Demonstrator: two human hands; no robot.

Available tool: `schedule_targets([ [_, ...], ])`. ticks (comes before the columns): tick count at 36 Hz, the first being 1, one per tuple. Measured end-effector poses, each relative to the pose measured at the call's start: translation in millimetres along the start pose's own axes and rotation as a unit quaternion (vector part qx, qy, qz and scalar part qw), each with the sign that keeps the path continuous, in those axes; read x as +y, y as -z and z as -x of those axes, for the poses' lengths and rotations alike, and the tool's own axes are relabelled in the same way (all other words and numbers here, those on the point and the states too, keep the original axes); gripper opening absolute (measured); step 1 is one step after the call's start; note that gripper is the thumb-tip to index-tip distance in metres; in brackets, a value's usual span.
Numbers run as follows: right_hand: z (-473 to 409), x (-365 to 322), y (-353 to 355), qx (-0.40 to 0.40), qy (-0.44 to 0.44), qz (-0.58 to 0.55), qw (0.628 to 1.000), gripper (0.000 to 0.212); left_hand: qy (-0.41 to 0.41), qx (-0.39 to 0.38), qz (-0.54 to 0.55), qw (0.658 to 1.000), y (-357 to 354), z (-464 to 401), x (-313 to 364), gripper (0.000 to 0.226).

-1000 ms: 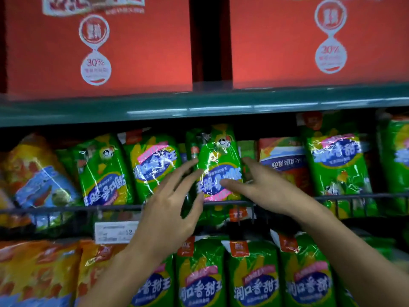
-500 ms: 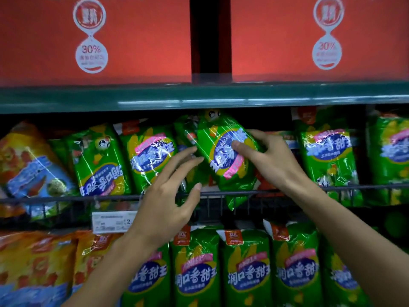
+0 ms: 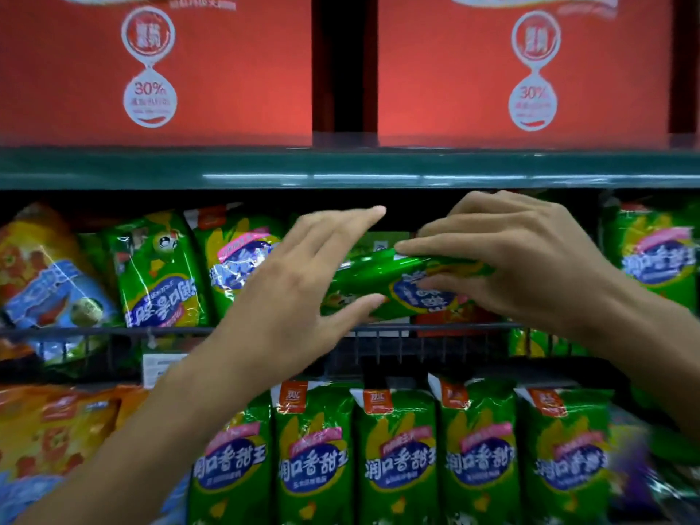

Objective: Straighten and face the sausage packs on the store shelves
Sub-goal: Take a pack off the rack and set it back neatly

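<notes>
The right hand [image 3: 519, 259] is gripping a green sausage pack [image 3: 382, 286] in the middle of the middle shelf, just above the wire rail [image 3: 94, 330]. The pack is lying almost on its side, with its long side running from left to right and the blue label facing up and toward the camera. The thumb of this hand is pressing on the blue label and the other fingers [image 3: 424, 246] are curling over the top edge of the pack.

The left hand [image 3: 303, 282] is staying open at the left end of the same pack. Its fingers are straight and spread; the thumb is touching the lower front edge of the pack, and the index finger is pointing over its top. I cannot tell if the other fingers are touching it.

To the left on this shelf, two other green packs are leaning, one with a cartoon face [image 3: 159, 270] and one with a crumpled blue label [image 3: 242, 259]. More to the left an orange and blue pack [image 3: 45, 282] is leaning too. At the far right another green pack [image 3: 655, 255] is standing upright.

On the lower shelf, nearer to the camera, a row of green packs [image 3: 394, 460] is standing upright with the labels to the front. Orange packs [image 3: 57, 430] are lying at the left of them. A white price tag [image 3: 157, 367] is hanging on the rail, partly hidden by the left arm.

On the upper shelf [image 3: 341, 170] two big red boxes, one at the left [image 3: 227, 70] and one at the right [image 3: 473, 70], are standing side by side with a dark gap between.
</notes>
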State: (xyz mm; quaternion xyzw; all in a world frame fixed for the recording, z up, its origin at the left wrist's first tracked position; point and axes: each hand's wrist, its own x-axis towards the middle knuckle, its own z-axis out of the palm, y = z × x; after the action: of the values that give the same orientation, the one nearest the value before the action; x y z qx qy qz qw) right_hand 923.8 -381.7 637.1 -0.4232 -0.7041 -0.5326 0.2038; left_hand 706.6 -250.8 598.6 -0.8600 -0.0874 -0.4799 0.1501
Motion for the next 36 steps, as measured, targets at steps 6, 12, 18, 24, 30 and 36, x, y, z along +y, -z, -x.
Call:
schedule_targets([
  [6,-0.1,8.5,21.6,0.102,0.093,0.063,0.988,0.027,0.028,-0.009,0.051,0.998,-10.8,-22.0,6.4,0.053],
  [12,32.0,14.6,4.9,0.359,-0.030,-0.028,0.932,0.067,0.045,0.145,0.190,0.970,-32.7,-20.6,15.9,0.049],
  [18,47.0,-1.2,-32.4,0.285,-0.230,-0.367,0.855,0.080,0.072,0.182,0.357,0.914,-43.3,-26.1,13.6,0.041],
  [24,34.4,-3.1,-41.7,0.152,-0.274,-0.458,0.832,0.044,0.064,0.154,0.440,0.883,-55.9,-31.1,9.4,0.040],
  [30,46.4,9.9,-46.3,0.145,-0.291,-0.374,0.869,0.040,0.094,0.020,0.429,0.898,-60.3,-38.2,-8.0,0.039],
  [36,72.7,24.2,-55.8,0.106,-0.297,-0.279,0.907,0.043,0.096,-0.058,0.333,0.936,-71.1,-25.7,-18.4,0.025],
])
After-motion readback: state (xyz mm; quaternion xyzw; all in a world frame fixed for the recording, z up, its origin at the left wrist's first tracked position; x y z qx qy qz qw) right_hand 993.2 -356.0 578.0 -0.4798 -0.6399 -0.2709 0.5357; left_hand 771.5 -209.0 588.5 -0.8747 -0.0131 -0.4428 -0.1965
